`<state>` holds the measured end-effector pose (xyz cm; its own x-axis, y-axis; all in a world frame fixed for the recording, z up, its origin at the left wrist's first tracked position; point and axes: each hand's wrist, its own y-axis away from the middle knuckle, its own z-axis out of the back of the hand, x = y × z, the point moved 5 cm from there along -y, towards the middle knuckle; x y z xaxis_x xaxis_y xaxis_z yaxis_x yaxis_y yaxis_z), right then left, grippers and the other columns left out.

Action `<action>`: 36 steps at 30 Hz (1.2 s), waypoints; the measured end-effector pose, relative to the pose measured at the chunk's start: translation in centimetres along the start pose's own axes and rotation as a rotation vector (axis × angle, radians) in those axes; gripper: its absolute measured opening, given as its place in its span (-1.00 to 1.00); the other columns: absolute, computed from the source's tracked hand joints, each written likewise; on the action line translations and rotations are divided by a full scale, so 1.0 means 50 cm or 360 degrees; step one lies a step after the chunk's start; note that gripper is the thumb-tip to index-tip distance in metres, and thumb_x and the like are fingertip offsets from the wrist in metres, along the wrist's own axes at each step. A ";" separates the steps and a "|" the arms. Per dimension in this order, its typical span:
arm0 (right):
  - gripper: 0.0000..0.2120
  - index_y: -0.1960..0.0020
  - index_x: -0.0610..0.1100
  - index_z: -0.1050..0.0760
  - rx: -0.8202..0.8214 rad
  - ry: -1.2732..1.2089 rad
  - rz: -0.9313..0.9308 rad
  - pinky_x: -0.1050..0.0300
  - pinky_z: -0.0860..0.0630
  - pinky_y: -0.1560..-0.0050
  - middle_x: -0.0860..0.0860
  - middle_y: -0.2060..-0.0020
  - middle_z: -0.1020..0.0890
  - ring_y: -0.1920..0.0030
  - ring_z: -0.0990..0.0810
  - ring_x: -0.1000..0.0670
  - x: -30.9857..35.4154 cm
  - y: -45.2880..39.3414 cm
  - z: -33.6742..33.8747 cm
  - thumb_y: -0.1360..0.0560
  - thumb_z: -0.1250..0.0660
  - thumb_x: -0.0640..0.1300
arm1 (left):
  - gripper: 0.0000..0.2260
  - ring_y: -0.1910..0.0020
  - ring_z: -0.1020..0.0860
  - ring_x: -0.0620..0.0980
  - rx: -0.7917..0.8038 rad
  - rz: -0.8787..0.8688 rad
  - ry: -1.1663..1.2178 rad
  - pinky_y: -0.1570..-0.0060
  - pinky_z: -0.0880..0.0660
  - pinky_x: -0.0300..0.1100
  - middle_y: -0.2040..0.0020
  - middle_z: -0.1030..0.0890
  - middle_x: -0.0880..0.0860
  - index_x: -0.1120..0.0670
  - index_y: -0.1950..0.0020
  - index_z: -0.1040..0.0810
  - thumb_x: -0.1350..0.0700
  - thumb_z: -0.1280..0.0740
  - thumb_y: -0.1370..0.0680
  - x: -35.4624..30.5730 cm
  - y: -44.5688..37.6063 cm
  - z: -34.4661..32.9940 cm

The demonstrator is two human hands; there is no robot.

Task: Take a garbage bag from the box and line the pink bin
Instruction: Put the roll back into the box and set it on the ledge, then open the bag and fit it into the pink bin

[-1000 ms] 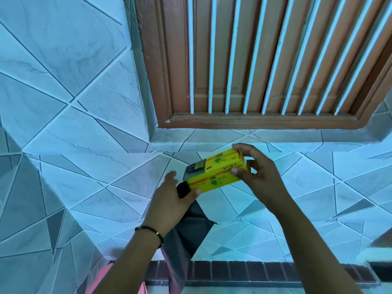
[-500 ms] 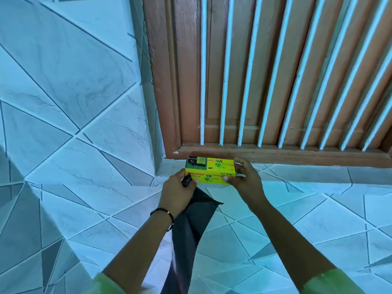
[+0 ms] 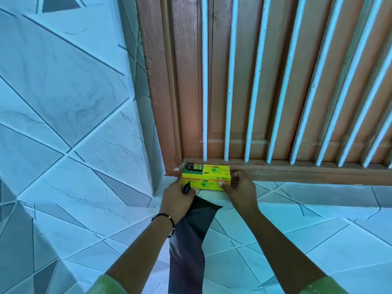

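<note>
A yellow garbage-bag box (image 3: 206, 177) rests on the tiled window ledge (image 3: 297, 194), against the brown wooden frame. My right hand (image 3: 239, 190) grips the box's right end. My left hand (image 3: 177, 198) is closed on the top of a black garbage bag (image 3: 188, 245), right beside the box's left end. The bag hangs down from that hand between my forearms. The pink bin is out of view.
A brown wooden window frame (image 3: 169, 102) with white vertical bars (image 3: 230, 81) rises behind the box. A tiled wall corner (image 3: 146, 166) juts out at the left. Tiled wall continues below the ledge.
Both hands carried the box up and forward from mid-air onto the ledge against the frame. The black bag came along in my left hand and now hangs longer.
</note>
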<state>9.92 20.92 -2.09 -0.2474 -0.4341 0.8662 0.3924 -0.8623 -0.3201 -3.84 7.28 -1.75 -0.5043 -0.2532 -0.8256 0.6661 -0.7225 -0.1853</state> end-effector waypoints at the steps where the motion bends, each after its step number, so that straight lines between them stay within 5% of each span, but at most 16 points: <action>1: -0.75 0.16 -0.17 -0.44 -0.0018 0.0022 0.0008 0.26 -0.34 0.35 -0.03 0.28 -0.58 0.23 -0.53 -0.03 -0.003 -0.004 0.000 -0.35 -0.49 -0.12 | -0.69 -0.10 -0.56 0.09 -0.0007 0.0008 0.0017 -0.15 -0.48 -0.08 -0.07 -0.66 0.03 0.00 -0.16 -0.54 0.00 -0.30 -0.44 -0.001 -0.006 0.002; 6: -0.73 0.16 -0.13 -0.40 0.0048 0.0061 -0.0031 0.15 -0.35 0.21 0.01 0.29 -0.52 0.21 -0.51 -0.05 0.001 0.004 0.002 -0.33 -0.50 -0.14 | -0.76 -0.05 -0.56 0.05 0.0009 -0.0008 0.0028 0.00 -0.42 -0.24 -0.05 -0.65 0.02 0.04 -0.17 -0.52 0.12 -0.31 -0.50 -0.004 0.009 0.003; 10: -0.74 -0.04 -0.11 -0.49 0.0053 0.0146 -0.0022 0.14 -0.39 0.09 0.01 0.02 -0.52 0.11 -0.52 -0.03 0.043 0.072 0.059 -0.40 -0.44 -0.10 | -0.88 0.09 -0.55 -0.03 -0.0293 -0.0033 0.0171 0.21 -0.40 -0.32 0.12 -0.65 0.01 0.11 0.02 -0.59 0.11 -0.30 -0.52 -0.010 0.085 0.043; 13: -0.58 -0.16 0.08 -0.44 0.0600 -0.0143 -0.0123 0.21 -0.47 -0.01 0.14 -0.16 -0.51 -0.01 -0.53 0.12 0.073 0.227 0.081 -0.35 -0.44 0.10 | -0.85 0.13 -0.57 -0.24 -0.0366 -0.0038 0.0318 0.08 -0.43 -0.47 0.21 -0.66 -0.25 0.08 0.01 -0.63 0.15 -0.27 -0.55 -0.013 0.163 0.070; 16: -0.36 -0.23 0.38 -0.18 0.1128 -0.0076 -0.0224 0.29 -0.28 -0.29 0.42 -0.24 -0.25 -0.20 -0.28 0.37 0.080 0.376 0.048 -0.29 -0.47 0.15 | -0.82 0.23 -0.60 -0.34 -0.0170 -0.0019 0.0562 0.17 -0.46 -0.51 0.30 -0.67 -0.22 0.07 0.03 -0.61 0.20 -0.21 -0.58 -0.031 0.233 0.070; 18: -0.54 -0.14 0.30 -0.31 0.0908 0.0038 -0.0084 0.51 -0.29 -0.10 0.44 -0.10 -0.34 -0.01 -0.35 0.48 0.075 0.403 0.031 -0.37 -0.45 0.00 | -0.82 0.21 -0.64 -0.22 -0.0025 -0.0032 0.0819 0.19 -0.51 -0.43 0.27 -0.71 -0.11 0.08 0.03 -0.60 0.19 -0.19 -0.59 -0.054 0.259 0.071; 20: -0.91 0.08 -0.02 -0.57 0.0599 0.0100 -0.0065 0.30 -0.45 0.14 0.15 0.15 -0.65 0.20 -0.54 0.26 0.070 0.413 0.032 -0.42 -0.41 -0.12 | -0.84 0.14 -0.66 -0.09 0.0014 -0.0055 0.1089 0.11 -0.58 -0.29 0.20 -0.72 -0.04 0.06 0.00 -0.58 0.15 -0.20 -0.59 -0.067 0.287 0.083; 22: -0.92 0.22 -0.14 -0.59 0.0492 0.0050 -0.0170 0.08 -0.46 0.20 -0.05 0.34 -0.64 0.32 -0.52 0.02 0.064 0.424 0.039 -0.42 -0.40 -0.14 | -0.81 -0.01 -0.62 0.02 -0.0012 -0.0093 0.1341 -0.08 -0.55 -0.12 0.05 -0.69 0.05 0.02 -0.12 -0.53 0.02 -0.26 -0.55 -0.049 0.312 0.097; 25: -0.89 0.25 -0.08 -0.61 0.0540 -0.0420 -0.0332 0.20 -0.49 0.18 0.00 0.33 -0.63 0.31 -0.55 0.08 0.089 0.439 0.058 -0.43 -0.39 -0.24 | -0.31 -0.21 -0.51 0.02 0.0129 -0.0028 0.1429 -0.23 -0.43 -0.02 -0.21 -0.54 0.05 0.00 -0.33 -0.37 -0.31 -0.37 -0.31 0.017 0.361 0.087; 27: -0.90 0.17 -0.16 -0.63 0.0555 -0.0744 -0.0429 0.21 -0.56 0.13 -0.06 0.25 -0.67 0.23 -0.62 0.04 0.112 0.450 0.070 -0.45 -0.35 -0.29 | -0.17 -0.18 -0.55 -0.08 0.0314 0.0050 0.1236 -0.17 -0.50 -0.13 -0.16 -0.59 -0.03 0.06 -0.33 -0.36 -0.40 -0.36 -0.22 0.054 0.413 0.063; 30: -0.89 0.12 -0.24 -0.62 0.0487 -0.1066 -0.0541 0.19 -0.60 0.10 -0.08 0.21 -0.70 0.19 -0.66 -0.01 0.131 0.451 0.076 -0.47 -0.31 -0.29 | -0.55 0.24 -0.53 -0.31 0.0586 0.0004 0.0693 0.19 -0.41 -0.47 0.31 -0.57 -0.17 0.21 -0.03 -0.49 -0.16 -0.31 -0.40 0.077 0.500 0.025; 32: -0.87 0.09 -0.27 -0.61 0.0399 -0.1171 -0.0582 0.19 -0.60 0.07 -0.10 0.19 -0.70 0.17 -0.66 -0.01 0.135 0.453 0.080 -0.50 -0.29 -0.26 | -0.87 0.39 -0.46 -0.27 0.0625 0.0010 0.0580 0.31 -0.38 -0.43 0.49 -0.51 -0.22 0.08 0.21 -0.54 0.04 -0.36 -0.49 0.081 0.535 0.014; 36: -0.67 0.04 -0.21 -0.58 0.0676 -0.0949 -0.0565 0.15 -0.56 -0.03 -0.06 0.09 -0.68 0.04 -0.65 0.00 0.123 0.510 0.075 -0.46 -0.29 0.06 | -0.92 0.22 -0.62 -0.14 0.0378 0.0132 0.0755 0.12 -0.57 -0.23 0.28 -0.69 -0.13 0.05 0.19 -0.65 0.09 -0.39 -0.47 0.101 0.534 0.044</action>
<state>21.73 -2.72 -3.50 0.0462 0.1618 0.9857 0.7115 -0.6980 0.0812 10.21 -14.71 -9.71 -0.1147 -0.0366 -0.9927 0.5228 -0.8519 -0.0290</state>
